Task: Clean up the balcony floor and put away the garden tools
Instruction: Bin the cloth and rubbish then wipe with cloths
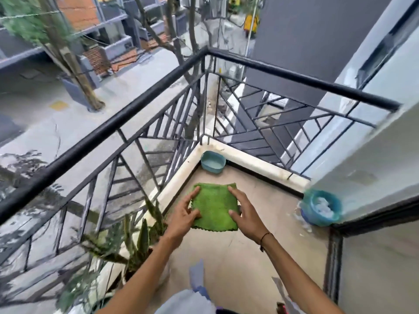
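Note:
A folded green cloth [215, 206] is held flat in the air above the balcony floor [238, 257], in the middle of the head view. My left hand [184, 215] holds its left edge, fingers on top and thumb on the near part. On the other side, my right hand [246, 214] holds the right edge, with a dark cord around the wrist. An empty light blue bowl [213, 163] stands in the far corner of the floor. By the wall at right sits a teal basket [323, 208] with white scraps in it.
A black metal railing [127, 109] on a low white curb [181, 175] bounds the balcony on the left and far sides. Spiky potted plants [136, 241] stand along the left curb. A white wall [367, 168] closes the right side. Blurred objects lie near my feet.

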